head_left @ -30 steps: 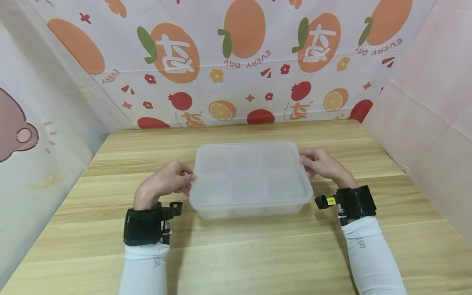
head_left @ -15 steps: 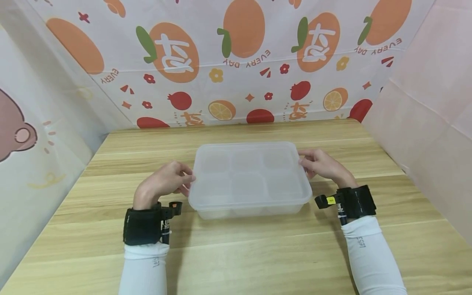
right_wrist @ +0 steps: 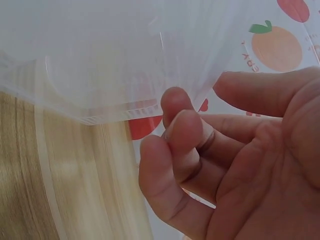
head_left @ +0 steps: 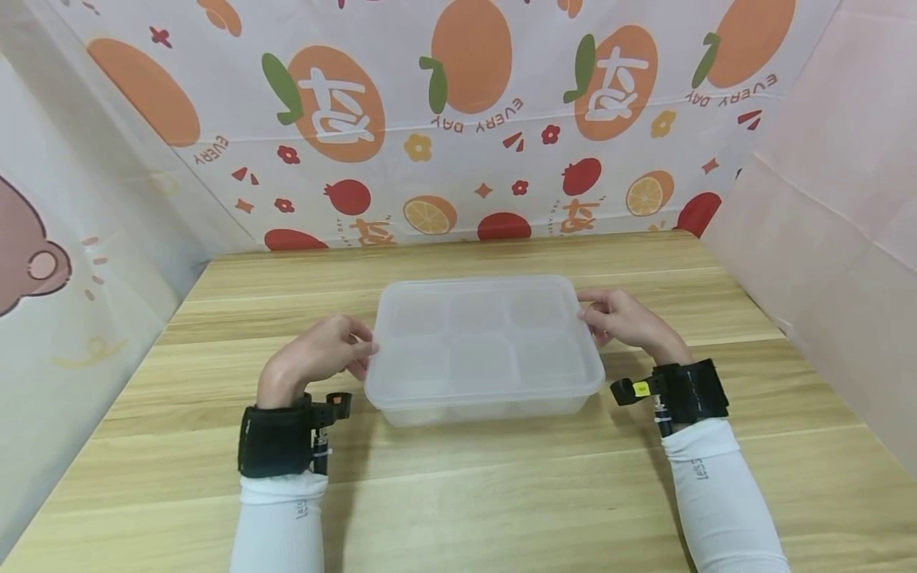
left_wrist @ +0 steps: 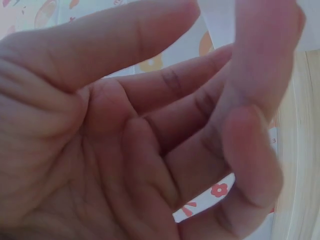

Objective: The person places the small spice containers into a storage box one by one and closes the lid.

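Observation:
A translucent plastic storage box point(head_left: 481, 344) with its lid on rests on the wooden table. Several compartments show faintly through the lid. At the left end my left hand point(head_left: 325, 348) holds the box's edge, thumb by the lid rim and fingers curled at the side. Opposite it, my right hand point(head_left: 622, 318) grips the other end the same way. In the right wrist view, the thumb point(right_wrist: 250, 92) meets the edge of the box point(right_wrist: 100, 55), with curled fingers point(right_wrist: 162, 175) below. The left wrist view is mostly filled by the left hand point(left_wrist: 110, 135), and its fingertip contact is hard to see.
The pale wooden table point(head_left: 473, 493) extends on all sides of the box. Behind it hangs a fruit-print cloth point(head_left: 458, 159). A pale pink cloth point(head_left: 845, 223) borders the right side, and a cartoon-print cloth point(head_left: 93, 207) the left.

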Available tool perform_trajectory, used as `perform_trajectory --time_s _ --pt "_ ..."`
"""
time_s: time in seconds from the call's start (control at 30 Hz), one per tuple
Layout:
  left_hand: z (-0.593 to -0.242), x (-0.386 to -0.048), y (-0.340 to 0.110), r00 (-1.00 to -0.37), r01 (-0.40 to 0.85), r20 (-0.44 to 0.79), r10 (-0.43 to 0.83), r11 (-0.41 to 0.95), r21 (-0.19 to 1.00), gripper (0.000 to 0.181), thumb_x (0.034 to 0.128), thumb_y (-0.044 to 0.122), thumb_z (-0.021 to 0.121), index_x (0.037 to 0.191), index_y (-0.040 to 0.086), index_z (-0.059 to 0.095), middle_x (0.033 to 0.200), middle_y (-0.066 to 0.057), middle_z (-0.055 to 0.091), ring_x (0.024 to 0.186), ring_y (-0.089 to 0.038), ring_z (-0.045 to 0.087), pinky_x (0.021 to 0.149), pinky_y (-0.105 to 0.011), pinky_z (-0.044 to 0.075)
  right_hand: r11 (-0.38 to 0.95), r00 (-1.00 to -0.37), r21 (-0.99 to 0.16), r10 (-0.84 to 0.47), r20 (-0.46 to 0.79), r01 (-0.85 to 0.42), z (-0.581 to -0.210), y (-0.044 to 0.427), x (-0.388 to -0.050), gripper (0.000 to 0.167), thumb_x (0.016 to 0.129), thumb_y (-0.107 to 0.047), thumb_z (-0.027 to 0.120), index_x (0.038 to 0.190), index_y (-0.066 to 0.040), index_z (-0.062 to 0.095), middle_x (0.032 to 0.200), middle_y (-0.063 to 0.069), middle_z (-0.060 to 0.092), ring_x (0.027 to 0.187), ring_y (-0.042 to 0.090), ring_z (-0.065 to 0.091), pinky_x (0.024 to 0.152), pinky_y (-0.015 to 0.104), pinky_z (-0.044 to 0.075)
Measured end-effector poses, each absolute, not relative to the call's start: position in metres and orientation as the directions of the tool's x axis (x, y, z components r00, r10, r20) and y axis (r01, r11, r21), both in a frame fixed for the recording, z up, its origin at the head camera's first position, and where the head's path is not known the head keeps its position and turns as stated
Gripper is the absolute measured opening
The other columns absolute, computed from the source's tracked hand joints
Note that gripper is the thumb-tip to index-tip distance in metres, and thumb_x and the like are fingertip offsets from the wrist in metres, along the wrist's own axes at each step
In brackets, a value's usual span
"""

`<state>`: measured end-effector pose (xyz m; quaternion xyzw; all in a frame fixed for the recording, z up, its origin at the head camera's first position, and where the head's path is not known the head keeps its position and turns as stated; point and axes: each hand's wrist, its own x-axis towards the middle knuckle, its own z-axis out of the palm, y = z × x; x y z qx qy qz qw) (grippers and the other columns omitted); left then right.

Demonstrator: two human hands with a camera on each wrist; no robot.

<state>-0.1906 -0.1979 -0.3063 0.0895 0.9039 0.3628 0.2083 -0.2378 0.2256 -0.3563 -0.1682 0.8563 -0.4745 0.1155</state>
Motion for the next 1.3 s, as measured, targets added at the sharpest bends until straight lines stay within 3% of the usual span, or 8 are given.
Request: perform_trajectory --time_s 0.23,0.47,0.63,0.73,0.87,1.0,1.17,1.3 --pt "-0.309 -0.191 -0.198 -0.896 0.006 -0.317 0.311 0.723 0.691 0.039 0.1042 0.011 0.056 0.134 -0.014 0.052 0.1 -0.016 0.07 0.089 -0.027 0.066 0.098 -0.061 0.043 0.488 -0.916 -0.853 -0.4 -0.029 -0.186 -0.357 0.226 -0.237 0.043 0.103 0.0 0.052 0.142 0.017 0.044 0.073 0.007 0.061 0.058 0.015 0.057 0.059 0.03 0.055" --pt "-0.311 -0.192 -0.197 -0.888 -0.006 -0.325 0.324 0.7 0.714 0.043 0.1038 0.008 0.057 0.138 -0.016 0.048 0.106 -0.02 0.069 0.087 -0.026 0.067 0.097 -0.058 0.045 0.476 -0.918 -0.86 -0.397 -0.026 -0.181 -0.358 0.227 -0.236 0.044 0.102 0.001 0.053 0.142 0.017 0.043 0.074 0.008 0.063 0.058 0.014 0.056 0.059 0.029 0.055" --pt "-0.313 -0.194 -0.199 -0.885 -0.008 -0.315 0.344 0.664 0.748 0.057 0.1034 0.007 0.057 0.152 -0.009 0.031 0.108 -0.02 0.069 0.087 -0.027 0.066 0.098 -0.058 0.045 0.473 -0.922 -0.868 -0.383 -0.052 -0.148 -0.357 0.227 -0.235 0.047 0.102 -0.001 0.053 0.144 0.016 0.04 0.073 0.008 0.064 0.059 0.015 0.058 0.06 0.032 0.057" --pt "-0.314 -0.194 -0.201 -0.881 0.02 -0.301 0.366 0.664 0.748 0.066 0.103 0.006 0.057 0.158 -0.003 0.021 0.104 -0.018 0.068 0.084 -0.026 0.065 0.094 -0.054 0.047 0.475 -0.924 -0.87 -0.377 -0.066 -0.131 -0.357 0.226 -0.235 0.056 0.102 -0.002 0.053 0.151 0.014 0.03 0.073 0.007 0.064 0.059 0.016 0.059 0.061 0.035 0.058" --pt "-0.317 -0.196 -0.201 -0.872 0.084 -0.275 0.404 0.678 0.73 0.06 0.1031 0.006 0.056 0.156 -0.002 0.03 0.086 -0.012 0.066 0.079 -0.026 0.062 0.084 -0.043 0.046 0.466 -0.917 -0.872 -0.394 -0.057 -0.146 -0.358 0.227 -0.236 0.063 0.102 -0.002 0.051 0.156 0.01 0.02 0.071 0.007 0.061 0.058 0.015 0.056 0.061 0.037 0.058" --pt "-0.322 -0.201 -0.197 -0.865 0.12 -0.25 0.434 0.664 0.738 0.054 0.1039 0.007 0.054 0.155 0.001 0.036 0.072 -0.008 0.061 0.076 -0.031 0.062 0.077 -0.036 0.043 0.479 -0.921 -0.865 -0.386 -0.053 -0.151 -0.359 0.23 -0.237 0.059 0.103 -0.001 0.049 0.155 0.009 0.024 0.066 0.006 0.052 0.054 0.014 0.049 0.06 0.034 0.056" --pt "-0.325 -0.205 -0.19 -0.85 0.142 -0.236 0.471 0.637 0.758 0.052 0.1059 0.008 0.048 0.155 0.0 0.033 0.07 -0.007 0.058 0.072 -0.03 0.06 0.068 -0.032 0.04 0.49 -0.924 -0.86 -0.376 -0.063 -0.141 -0.358 0.236 -0.237 0.057 0.104 0.0 0.048 0.155 0.008 0.025 0.063 0.006 0.048 0.05 0.014 0.043 0.056 0.032 0.052" --pt "-0.326 -0.207 -0.189 -0.842 0.154 -0.228 0.488 0.624 0.766 0.051 0.1069 0.008 0.046 0.155 -0.002 0.031 0.069 -0.009 0.058 0.071 -0.029 0.058 0.069 -0.034 0.04 0.5 -0.92 -0.853 -0.385 -0.065 -0.149 -0.357 0.239 -0.236 0.058 0.103 -0.001 0.049 0.155 0.009 0.024 0.066 0.008 0.052 0.051 0.016 0.045 0.058 0.03 0.053"
